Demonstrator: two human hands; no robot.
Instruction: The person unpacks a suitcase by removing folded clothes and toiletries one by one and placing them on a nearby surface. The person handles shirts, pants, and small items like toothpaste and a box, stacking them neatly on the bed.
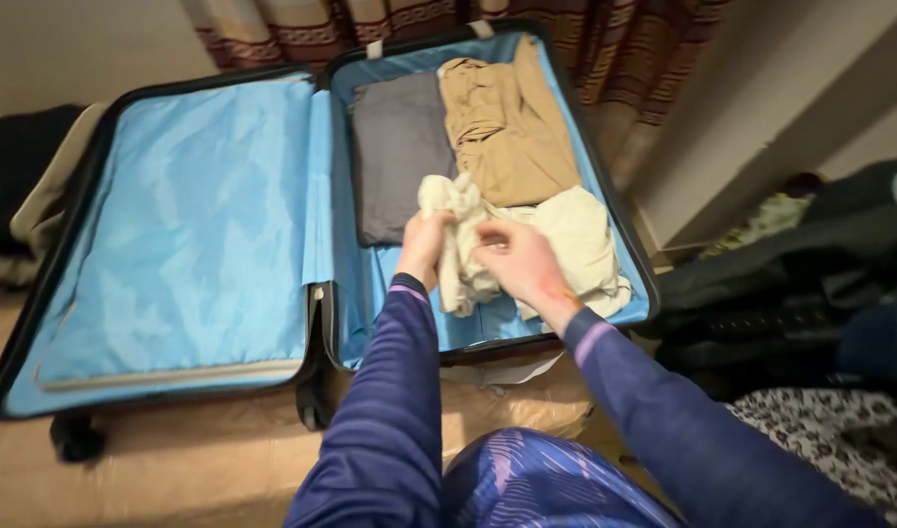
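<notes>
Head view, looking down: left hand (424,244) and right hand (515,262) both closed on a cream cloth (458,244), bunched and wrinkled, soft, drooping below the fingers into the right half of an open suitcase (321,147). Just right of the right hand, a folded cream garment (581,244); beyond both hands, a tan folded garment (507,122), creased, and left of it a flat grey one (400,152). Far left of the left hand, the other half of the case, smooth blue lining, zipped flat. Hard black rim, black wheels (75,437) near the floor. Patterned curtain (605,39) beyond; dark bags (791,293) heaped well right of the right hand. Blue striped sleeves on both arms.
</notes>
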